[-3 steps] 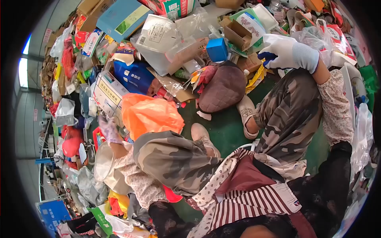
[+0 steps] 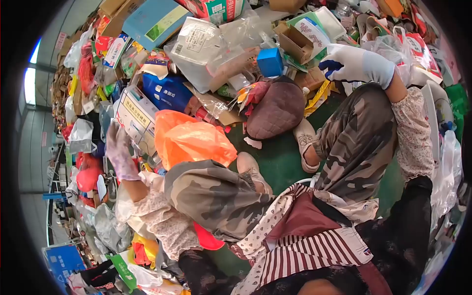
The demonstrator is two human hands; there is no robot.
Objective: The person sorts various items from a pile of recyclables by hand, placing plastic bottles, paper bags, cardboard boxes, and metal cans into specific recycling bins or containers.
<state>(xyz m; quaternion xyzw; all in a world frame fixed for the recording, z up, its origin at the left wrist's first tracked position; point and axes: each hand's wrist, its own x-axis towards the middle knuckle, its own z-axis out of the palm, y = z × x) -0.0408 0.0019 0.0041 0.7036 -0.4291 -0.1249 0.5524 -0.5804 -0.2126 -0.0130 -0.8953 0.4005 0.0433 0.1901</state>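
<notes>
My left hand (image 2: pixel 121 152), in a pale lavender-stained glove, reaches over the pile at the left. Its fingers look stretched out, with nothing visible in them. Beside it are a white printed box (image 2: pixel 135 118) and a crumpled orange plastic bag (image 2: pixel 191 142), which lies against my camouflage-clad knee. My right hand (image 2: pixel 358 65), in a white glove with blue palm coating, hovers above my other knee, fingers loosely bent and apart, holding nothing visible. Near it lie a yellow strip of packaging (image 2: pixel 317 98) and an open cardboard box (image 2: pixel 295 42). A dark brown quilted item (image 2: pixel 276 110) rests between my feet and the pile.
Mixed waste surrounds me on several sides. Ahead are a blue flat box (image 2: pixel 153 22), a grey plastic package (image 2: pixel 194 49), a small blue box (image 2: pixel 270 62) and a dark blue bag (image 2: pixel 164 93). Green floor (image 2: pixel 280 172) shows between my legs. Clear plastic (image 2: pixel 447 167) lies at the right.
My left hand has moved up and to the left, away from the orange bag. The orange bag has shifted slightly right. My right hand has hardly moved.
</notes>
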